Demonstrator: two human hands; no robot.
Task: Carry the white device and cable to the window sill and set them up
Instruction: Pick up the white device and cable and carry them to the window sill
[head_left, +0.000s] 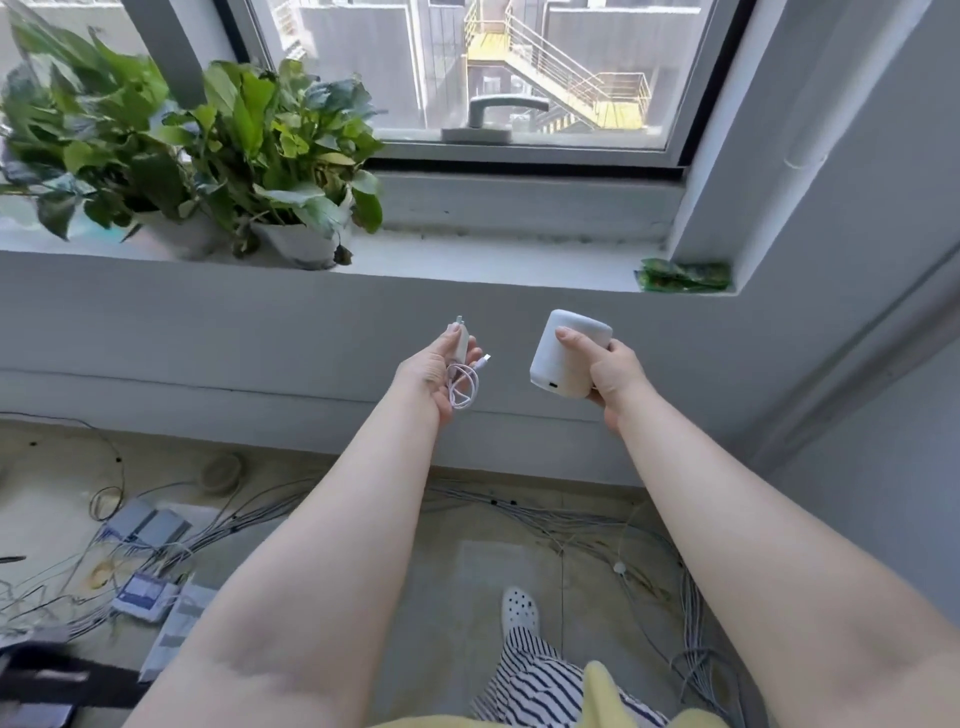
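Note:
My right hand (610, 371) grips a white rounded cylindrical device (558, 356), held tilted, with a small port showing near its lower end. My left hand (434, 371) holds a white plug adapter with a coiled white cable (464, 387); the loose connector end sticks out to the right. Both hands are raised in front of the grey wall, below the window sill (493, 260). The sill stretch straight ahead, between the plants and the right corner, is bare.
Two potted green plants (208, 145) stand on the sill's left part. A green packet (683, 275) lies at the sill's right corner. A window handle (506, 111) sits above. Bundles of cables (519, 514) and small boxes (148, 525) cover the floor by my feet.

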